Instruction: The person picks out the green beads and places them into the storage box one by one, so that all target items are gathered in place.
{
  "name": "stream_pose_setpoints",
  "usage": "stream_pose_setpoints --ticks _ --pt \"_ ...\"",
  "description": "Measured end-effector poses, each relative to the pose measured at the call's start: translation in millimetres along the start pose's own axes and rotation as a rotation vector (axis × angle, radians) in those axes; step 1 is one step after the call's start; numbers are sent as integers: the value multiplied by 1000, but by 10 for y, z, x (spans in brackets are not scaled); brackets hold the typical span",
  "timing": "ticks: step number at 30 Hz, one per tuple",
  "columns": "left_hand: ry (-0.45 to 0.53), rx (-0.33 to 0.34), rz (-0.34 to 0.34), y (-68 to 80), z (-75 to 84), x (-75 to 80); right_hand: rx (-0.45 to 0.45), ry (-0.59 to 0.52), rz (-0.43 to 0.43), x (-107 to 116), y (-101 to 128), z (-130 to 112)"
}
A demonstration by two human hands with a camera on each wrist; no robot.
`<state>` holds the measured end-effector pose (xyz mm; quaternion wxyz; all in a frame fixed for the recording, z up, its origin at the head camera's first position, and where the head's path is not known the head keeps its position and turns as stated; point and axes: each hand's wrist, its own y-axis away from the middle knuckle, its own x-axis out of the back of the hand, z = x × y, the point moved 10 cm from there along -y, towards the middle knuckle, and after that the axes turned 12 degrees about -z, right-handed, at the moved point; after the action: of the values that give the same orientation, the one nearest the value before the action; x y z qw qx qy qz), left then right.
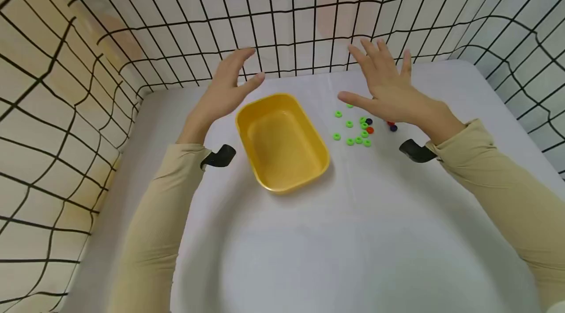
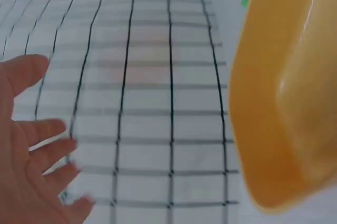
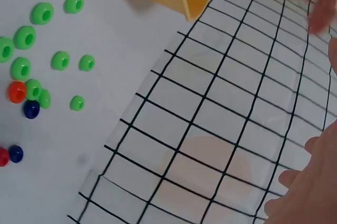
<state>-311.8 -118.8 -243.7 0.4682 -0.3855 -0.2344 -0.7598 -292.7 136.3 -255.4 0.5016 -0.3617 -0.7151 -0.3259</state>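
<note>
A person's left hand (image 1: 225, 88) hangs above the table (image 1: 309, 234) with its fingers spread and straight, holding nothing, just beyond the far left corner of a yellow tray (image 1: 282, 141). The left wrist view shows the same hand (image 2: 31, 176) open, palm toward the mesh, fingers fanned apart, with the tray (image 2: 284, 97) close on the other side of the frame. The right hand (image 1: 388, 90) is likewise raised and wide open, thumb pointing toward the tray, fingers toward the back wall; it grips nothing. Only the edge of that hand (image 3: 310, 182) shows in the right wrist view.

Under and just beside the right hand lies a loose scatter of beads (image 1: 357, 129) on the white tabletop, to the right of the tray and apart from it. Most are green rings; an orange bead (image 1: 370, 130) and a dark blue bead (image 1: 369, 121) sit among them, and another dark blue bead with a red one lies a little farther right, partly hidden by the hand. The right wrist view shows the beads (image 3: 37, 60) more plainly, spread flat and none stacked. The tray sits at an angle near the middle of the table, with no beads visible inside.

Both arms wear beige sleeves (image 1: 167, 195), each with a black strap at the wrist. A black wire mesh (image 1: 282, 18) fences the table on three sides.
</note>
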Motion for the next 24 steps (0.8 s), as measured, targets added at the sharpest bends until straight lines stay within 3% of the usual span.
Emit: stream_pose_setpoints --ticks 3,6,9,12,15,20,24 --pt "391 7 -20 75 -495 -56 -3 -115 31 -23 -1 148" --pt "767 -4 -51 115 -946 -269 1 -276 65 -96 13 329" --pt "986 -1 -90 86 -1251 -528 -1 -427 101 -191 37 481" --pt "1063 3 -125 -16 -1394 -799 -22 -530 141 -294 128 617" --pt "1100 -8 -140 -106 -1439 -962 -75 -595 161 -382 202 717" --pt "1204 -46 -152 -115 -1466 -1066 -191 -659 147 -553 235 848" --pt "1269 -73 -144 -44 -1543 -1052 -210 -711 160 -675 155 939"
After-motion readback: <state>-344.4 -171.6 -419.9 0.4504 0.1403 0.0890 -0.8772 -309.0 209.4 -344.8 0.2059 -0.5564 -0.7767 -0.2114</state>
